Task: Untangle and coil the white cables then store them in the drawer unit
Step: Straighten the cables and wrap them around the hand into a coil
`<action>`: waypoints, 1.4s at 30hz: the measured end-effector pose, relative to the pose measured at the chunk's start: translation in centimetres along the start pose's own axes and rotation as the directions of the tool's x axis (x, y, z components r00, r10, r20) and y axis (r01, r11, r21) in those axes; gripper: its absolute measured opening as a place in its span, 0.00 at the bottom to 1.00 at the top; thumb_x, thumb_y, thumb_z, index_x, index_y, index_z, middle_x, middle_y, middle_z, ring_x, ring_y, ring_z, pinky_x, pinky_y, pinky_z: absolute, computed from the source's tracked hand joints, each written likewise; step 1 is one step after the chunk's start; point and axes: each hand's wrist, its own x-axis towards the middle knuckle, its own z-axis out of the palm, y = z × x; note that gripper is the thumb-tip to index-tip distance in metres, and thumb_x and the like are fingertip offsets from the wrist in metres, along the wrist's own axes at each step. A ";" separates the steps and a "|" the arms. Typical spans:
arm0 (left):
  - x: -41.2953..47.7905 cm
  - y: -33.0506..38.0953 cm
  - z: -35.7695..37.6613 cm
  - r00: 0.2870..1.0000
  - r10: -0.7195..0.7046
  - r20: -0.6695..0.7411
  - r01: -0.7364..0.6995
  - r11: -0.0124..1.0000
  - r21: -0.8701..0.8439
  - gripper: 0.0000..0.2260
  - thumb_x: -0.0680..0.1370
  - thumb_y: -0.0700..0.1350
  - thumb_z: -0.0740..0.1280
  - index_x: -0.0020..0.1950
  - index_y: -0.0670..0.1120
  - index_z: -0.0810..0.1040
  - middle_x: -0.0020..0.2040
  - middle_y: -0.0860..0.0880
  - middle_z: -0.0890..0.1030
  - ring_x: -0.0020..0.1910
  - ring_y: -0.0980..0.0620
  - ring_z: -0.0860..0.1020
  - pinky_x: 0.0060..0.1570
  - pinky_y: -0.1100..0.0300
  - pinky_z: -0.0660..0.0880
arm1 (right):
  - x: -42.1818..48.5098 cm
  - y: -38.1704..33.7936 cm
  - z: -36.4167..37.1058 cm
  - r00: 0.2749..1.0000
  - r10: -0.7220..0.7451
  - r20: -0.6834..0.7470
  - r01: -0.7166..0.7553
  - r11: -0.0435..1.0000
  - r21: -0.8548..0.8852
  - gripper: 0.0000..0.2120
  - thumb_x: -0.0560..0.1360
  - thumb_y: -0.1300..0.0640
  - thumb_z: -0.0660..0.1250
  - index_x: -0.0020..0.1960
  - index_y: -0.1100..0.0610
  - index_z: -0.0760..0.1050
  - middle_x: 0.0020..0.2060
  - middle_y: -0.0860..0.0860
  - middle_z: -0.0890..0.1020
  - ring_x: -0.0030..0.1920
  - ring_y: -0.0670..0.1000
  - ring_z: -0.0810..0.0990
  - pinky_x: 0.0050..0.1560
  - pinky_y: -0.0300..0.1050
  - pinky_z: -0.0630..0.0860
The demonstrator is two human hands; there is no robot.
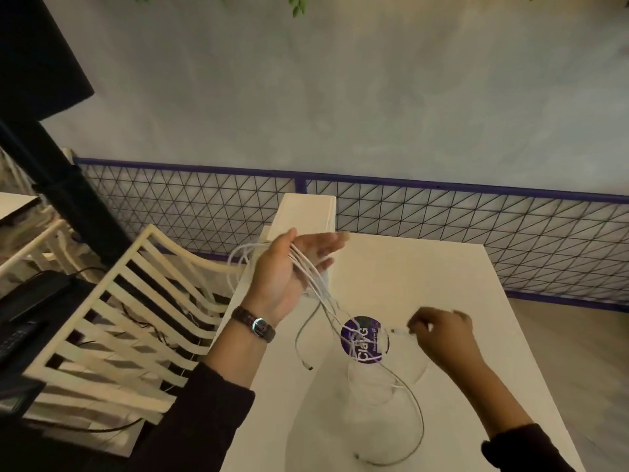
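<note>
Several loops of white cables point(315, 279) drape over the palm of my left hand point(286, 267), which is raised above the table with its fingers spread flat. Strands hang down from it across a round purple sticker point(362, 338) and trail in a long loop toward the table's near edge. One loose plug end point(310, 367) dangles just above the tabletop. My right hand point(439, 330) pinches another cable end between thumb and fingers, low over the table to the right of the sticker. A cream drawer unit point(308, 212) stands at the table's far end, behind my left hand.
The cream table point(425, 274) runs away from me, its right edge over bare floor. A slatted cream chair point(136, 318) sits close on the left. A purple-framed wire mesh fence point(476, 219) lines the wall. Dark equipment and black cords lie at far left.
</note>
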 end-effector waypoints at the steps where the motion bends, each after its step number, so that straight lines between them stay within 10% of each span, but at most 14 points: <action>1: 0.1 -0.6 0.0 0.998 -0.045 0.032 0.042 0.995 0.093 0.28 0.82 0.48 0.44 0.44 0.44 0.85 0.51 0.49 0.84 0.56 0.53 0.79 0.61 0.52 0.66 | -0.2 -1.8 -0.9 0.996 -0.076 -0.036 0.081 0.985 0.155 0.16 0.73 0.63 0.61 0.36 0.44 0.75 0.34 0.43 0.83 0.40 0.46 0.80 0.59 0.53 0.71; 6: 0.3 -1.6 0.7 0.985 -0.140 0.099 0.112 0.964 0.240 0.24 0.83 0.48 0.43 0.63 0.44 0.76 0.65 0.54 0.77 0.67 0.59 0.70 0.65 0.59 0.62 | -1.3 -10.2 -3.7 0.945 -0.325 -0.048 0.280 0.720 0.635 0.10 0.78 0.53 0.62 0.44 0.53 0.80 0.40 0.47 0.84 0.45 0.46 0.82 0.52 0.43 0.76; 12: 0.1 -1.9 0.9 0.966 -0.185 0.181 0.082 0.883 0.462 0.22 0.82 0.52 0.44 0.62 0.55 0.77 0.67 0.54 0.75 0.47 0.44 0.71 0.35 0.60 0.67 | -0.2 -13.2 -4.2 0.879 -0.394 0.270 0.024 0.602 0.798 0.18 0.76 0.51 0.64 0.46 0.68 0.79 0.36 0.61 0.83 0.38 0.54 0.83 0.44 0.43 0.78; 17: -0.1 -1.4 -0.1 0.974 -0.150 0.169 0.013 0.785 0.620 0.21 0.80 0.57 0.49 0.59 0.56 0.80 0.41 0.39 0.78 0.27 0.45 0.70 0.26 0.59 0.69 | 0.1 -13.4 -3.9 0.763 -0.476 0.438 -0.157 0.520 0.839 0.19 0.73 0.53 0.64 0.49 0.70 0.77 0.34 0.60 0.80 0.40 0.59 0.82 0.49 0.51 0.79; 21: -0.5 -1.4 -1.0 0.987 0.132 0.086 -0.136 0.439 0.888 0.28 0.75 0.61 0.51 0.45 0.41 0.81 0.41 0.34 0.82 0.41 0.39 0.81 0.47 0.47 0.77 | -0.2 -13.1 -3.5 0.734 -0.465 0.495 -0.176 0.574 0.800 0.12 0.75 0.55 0.65 0.49 0.62 0.80 0.44 0.61 0.83 0.45 0.54 0.81 0.51 0.49 0.74; 27: -1.3 -1.5 -0.8 0.943 0.249 0.221 -0.255 0.115 0.960 0.34 0.73 0.61 0.47 0.42 0.33 0.80 0.36 0.37 0.82 0.38 0.42 0.80 0.44 0.51 0.72 | -0.2 -13.0 -5.1 0.692 -0.407 0.596 -0.034 0.807 0.590 0.09 0.74 0.54 0.68 0.49 0.58 0.83 0.47 0.52 0.86 0.48 0.45 0.83 0.58 0.46 0.75; 33: -1.5 -1.1 0.2 0.950 0.301 0.086 -0.234 0.504 0.832 0.21 0.82 0.46 0.56 0.28 0.47 0.69 0.19 0.55 0.72 0.20 0.60 0.71 0.25 0.70 0.65 | -0.3 -13.6 -6.2 0.734 -0.446 0.512 0.146 0.840 0.522 0.08 0.72 0.55 0.71 0.49 0.55 0.84 0.25 0.38 0.79 0.27 0.40 0.70 0.32 0.26 0.64; 42: 0.9 0.2 1.2 0.945 0.258 -0.201 -0.204 0.945 0.255 0.31 0.81 0.44 0.53 0.16 0.46 0.68 0.14 0.50 0.65 0.14 0.55 0.65 0.27 0.62 0.65 | -0.3 -13.7 -6.2 0.775 -0.412 0.479 0.063 0.805 0.591 0.07 0.71 0.53 0.71 0.48 0.53 0.84 0.40 0.45 0.86 0.40 0.38 0.79 0.47 0.29 0.71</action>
